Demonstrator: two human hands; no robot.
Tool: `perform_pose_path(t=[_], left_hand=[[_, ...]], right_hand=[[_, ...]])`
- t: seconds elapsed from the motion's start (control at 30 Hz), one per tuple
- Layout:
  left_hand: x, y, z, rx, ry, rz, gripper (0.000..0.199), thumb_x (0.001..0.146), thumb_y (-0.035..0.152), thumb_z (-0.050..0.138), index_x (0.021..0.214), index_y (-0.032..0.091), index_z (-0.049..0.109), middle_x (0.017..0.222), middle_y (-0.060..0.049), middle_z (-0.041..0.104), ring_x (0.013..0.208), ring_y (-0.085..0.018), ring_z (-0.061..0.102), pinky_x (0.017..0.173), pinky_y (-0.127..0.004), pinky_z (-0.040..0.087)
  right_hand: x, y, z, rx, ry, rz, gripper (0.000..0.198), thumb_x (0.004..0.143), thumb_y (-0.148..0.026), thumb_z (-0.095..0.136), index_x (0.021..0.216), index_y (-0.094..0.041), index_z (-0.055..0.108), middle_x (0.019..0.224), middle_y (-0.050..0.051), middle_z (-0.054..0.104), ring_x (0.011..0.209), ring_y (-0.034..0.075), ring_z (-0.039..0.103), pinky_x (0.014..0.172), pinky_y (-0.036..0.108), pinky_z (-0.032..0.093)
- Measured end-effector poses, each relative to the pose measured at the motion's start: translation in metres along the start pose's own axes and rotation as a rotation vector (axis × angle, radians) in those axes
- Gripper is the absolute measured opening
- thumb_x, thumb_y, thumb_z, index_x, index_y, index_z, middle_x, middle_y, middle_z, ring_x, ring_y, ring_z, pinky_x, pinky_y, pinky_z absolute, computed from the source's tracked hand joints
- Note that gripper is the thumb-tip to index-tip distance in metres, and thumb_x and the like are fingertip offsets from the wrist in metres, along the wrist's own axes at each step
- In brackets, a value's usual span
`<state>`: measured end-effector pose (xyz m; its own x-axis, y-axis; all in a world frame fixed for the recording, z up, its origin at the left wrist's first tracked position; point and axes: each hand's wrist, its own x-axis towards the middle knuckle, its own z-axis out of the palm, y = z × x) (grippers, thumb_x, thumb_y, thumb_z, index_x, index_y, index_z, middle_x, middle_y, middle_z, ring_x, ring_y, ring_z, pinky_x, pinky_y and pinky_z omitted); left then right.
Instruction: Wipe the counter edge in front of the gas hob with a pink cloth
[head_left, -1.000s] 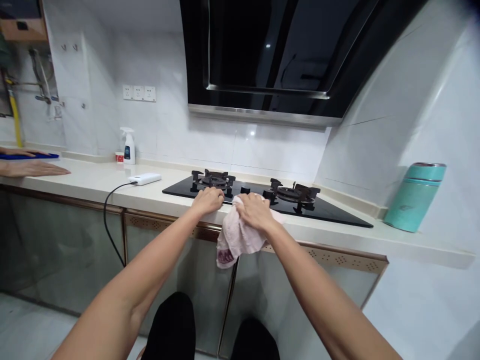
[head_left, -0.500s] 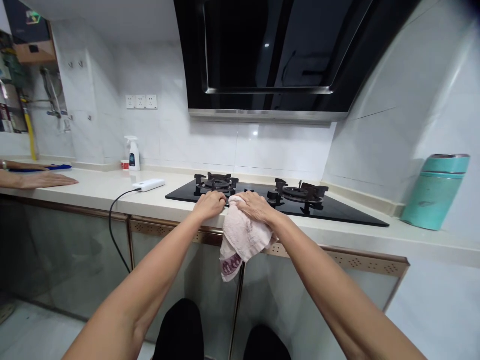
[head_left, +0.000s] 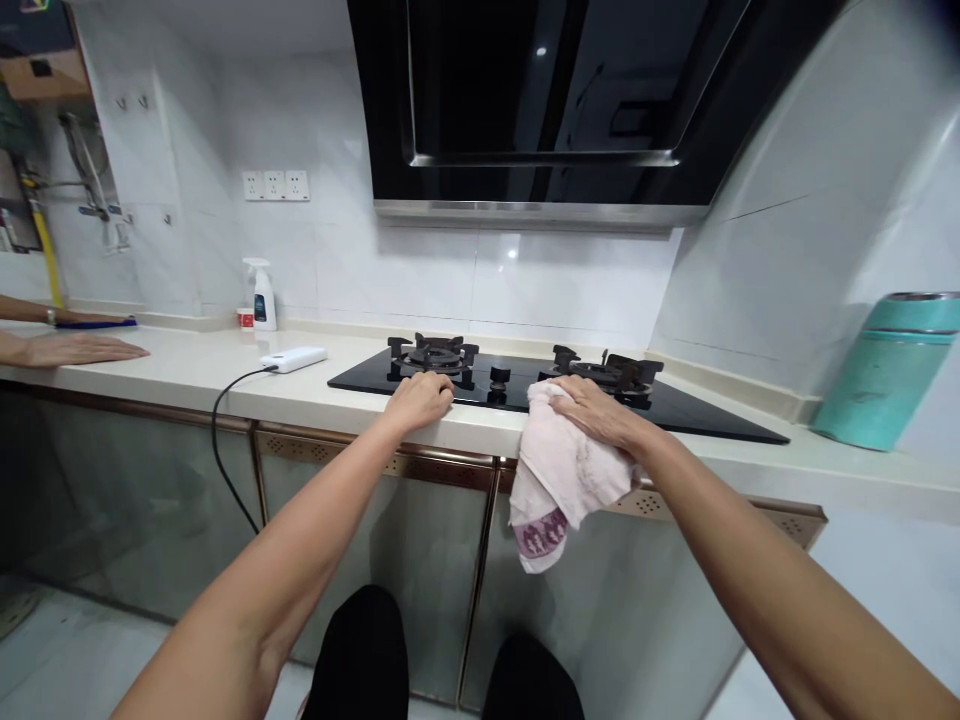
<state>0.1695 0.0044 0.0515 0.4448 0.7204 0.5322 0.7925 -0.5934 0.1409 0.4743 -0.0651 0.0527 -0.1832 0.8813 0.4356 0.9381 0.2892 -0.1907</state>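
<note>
My right hand [head_left: 592, 408] grips a pale pink towel [head_left: 566, 470] at the front edge of the black gas hob [head_left: 712, 415]. The towel drapes over the counter edge, and its purple patterned band hangs lowest. My left hand [head_left: 421, 400] rests with curled fingers at the hob's front left edge, closed, with nothing seen in it. Between my hands a black control knob [head_left: 499, 382] stands on the glass. Behind my left hand is the left burner [head_left: 435, 355]; the right burner [head_left: 607, 372] lies behind my right hand.
A white device [head_left: 296, 359] with a black cable sits left of the hob. A spray bottle [head_left: 262, 297] stands near the wall. At far left another person's hand [head_left: 82, 350] lies flat near a blue cloth [head_left: 97, 323]. A turquoise container [head_left: 874, 385] stands right; a range hood [head_left: 525, 180] hangs above.
My right hand has slid to the right with the towel, away from my left hand, uncovering the knob. My left hand stays at about the same place on the hob edge.
</note>
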Motion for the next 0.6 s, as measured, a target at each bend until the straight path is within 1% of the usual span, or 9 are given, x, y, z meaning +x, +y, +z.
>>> perform_pose_path(t=[0.17, 0.3, 0.47, 0.53, 0.6], left_hand=[[0.000, 0.002, 0.000, 0.023, -0.005, 0.005, 0.038, 0.089, 0.028, 0.040, 0.107, 0.024, 0.073, 0.121, -0.006, 0.071, 0.114, -0.027, 0.061, 0.099, -0.038, 0.047], [0.001, 0.002, 0.001, 0.038, -0.003, 0.013, 0.037, 0.090, 0.029, 0.039, 0.106, 0.024, 0.072, 0.119, -0.006, 0.070, 0.113, -0.027, 0.061, 0.098, -0.039, 0.047], [0.004, 0.001, 0.003, 0.031, -0.018, 0.014, 0.037, 0.089, 0.030, 0.040, 0.106, 0.023, 0.072, 0.120, -0.007, 0.070, 0.113, -0.029, 0.061, 0.098, -0.043, 0.047], [0.005, 0.001, 0.003, 0.020, -0.019, 0.016, 0.036, 0.089, 0.030, 0.040, 0.106, 0.023, 0.072, 0.120, -0.008, 0.070, 0.112, -0.029, 0.061, 0.098, -0.043, 0.047], [0.005, 0.001, 0.003, 0.009, -0.013, 0.021, 0.036, 0.090, 0.029, 0.040, 0.107, 0.023, 0.071, 0.119, -0.008, 0.070, 0.111, -0.028, 0.061, 0.097, -0.044, 0.047]], right_hand=[[-0.014, 0.029, -0.012, -0.031, 0.053, 0.054, 0.046, 0.090, -0.044, 0.036, 0.124, -0.023, 0.058, 0.127, 0.011, 0.060, 0.124, 0.032, 0.050, 0.109, 0.048, 0.040], [-0.024, 0.054, -0.023, -0.057, 0.038, 0.168, 0.045, 0.091, -0.043, 0.036, 0.125, -0.022, 0.057, 0.130, 0.013, 0.059, 0.123, 0.032, 0.051, 0.108, 0.048, 0.039], [-0.029, 0.092, -0.035, -0.096, 0.037, 0.257, 0.037, 0.096, -0.035, 0.037, 0.121, -0.018, 0.057, 0.131, 0.016, 0.058, 0.121, 0.028, 0.052, 0.104, 0.040, 0.039], [-0.031, 0.113, -0.041, -0.156, 0.039, 0.294, 0.032, 0.097, -0.030, 0.040, 0.118, -0.017, 0.061, 0.132, 0.018, 0.059, 0.121, 0.027, 0.054, 0.101, 0.037, 0.041], [-0.035, 0.137, -0.047, -0.255, 0.093, 0.338, 0.025, 0.097, -0.024, 0.046, 0.109, -0.017, 0.066, 0.128, 0.017, 0.063, 0.117, 0.024, 0.058, 0.097, 0.033, 0.043]])
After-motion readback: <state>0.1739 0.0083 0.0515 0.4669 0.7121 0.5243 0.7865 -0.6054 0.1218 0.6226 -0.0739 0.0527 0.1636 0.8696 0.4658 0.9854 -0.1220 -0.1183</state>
